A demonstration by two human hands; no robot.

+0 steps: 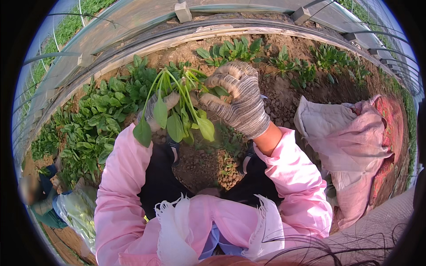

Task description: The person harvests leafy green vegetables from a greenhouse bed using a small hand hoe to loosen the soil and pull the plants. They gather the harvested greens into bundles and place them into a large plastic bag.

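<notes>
A bunch of spinach (179, 89) is in my left hand (163, 104), stem bases up and leaves hanging down over the knitted glove. The leaves hide part of that hand. My right hand (238, 99), in a grey striped work glove, is at the bunch's right side, its fingers curled around a spinach leaf (219, 91). A small pale pointed tip (264, 96) shows past the right glove's outer edge; what it belongs to is hidden. Below both hands lies bare soil (196, 166) between my feet.
Dense spinach plants (100, 116) grow at left, with sparser plants (236, 51) ahead. A pink and white cloth (346, 133) lies at right. Plastic sheeting (233, 11) and concrete blocks (183, 11) edge the bed. Another person (46, 199) is beside a clear plastic bag (78, 209) at left.
</notes>
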